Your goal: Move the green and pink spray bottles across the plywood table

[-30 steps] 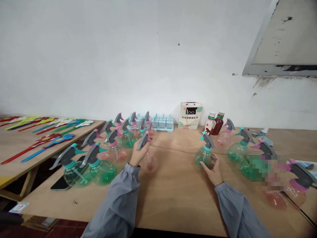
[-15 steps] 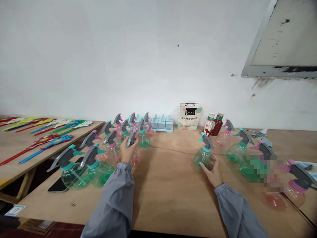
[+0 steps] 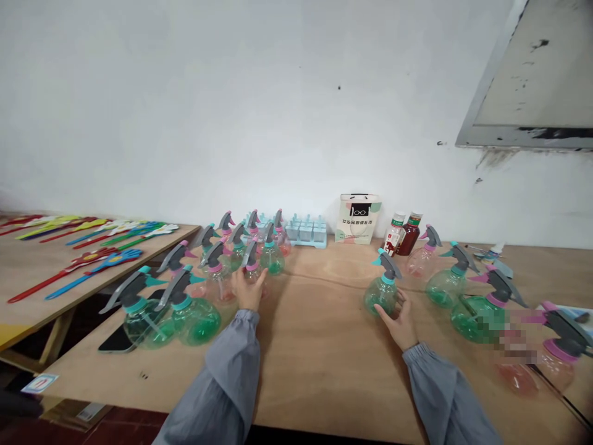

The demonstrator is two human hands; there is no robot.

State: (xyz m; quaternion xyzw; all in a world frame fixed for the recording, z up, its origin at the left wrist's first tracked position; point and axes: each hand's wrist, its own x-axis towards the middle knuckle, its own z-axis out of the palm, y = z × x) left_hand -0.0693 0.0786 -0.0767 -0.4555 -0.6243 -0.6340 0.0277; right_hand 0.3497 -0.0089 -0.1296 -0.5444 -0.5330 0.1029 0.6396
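Observation:
My left hand [image 3: 249, 292] curves around the near side of a clear pink spray bottle [image 3: 251, 267] with a grey head and pink collar. Its thumb and fingers lie against the body, which the hand partly hides. My right hand [image 3: 399, 321] grips a round green spray bottle [image 3: 378, 295] with a turquoise nozzle, thumb in front and fingers at its right side. The bottle stands upright on the wooden table [image 3: 319, 352]. Around my left hand are several more pink and green spray bottles, among them a green one [image 3: 198, 321] close to my sleeve.
More spray bottles, such as a green one [image 3: 445, 285], stand at the right. Light blue ice-pop molds [image 3: 306, 233], a paper bag [image 3: 356, 219] and two sauce bottles [image 3: 402, 235] line the wall. A phone [image 3: 115, 340] lies left; colourful hand-shaped sticks [image 3: 99, 266] cover another table.
My left hand has slid down from the pink spray bottle's head to its body. My right hand stays on the green spray bottle. The view has shifted slightly.

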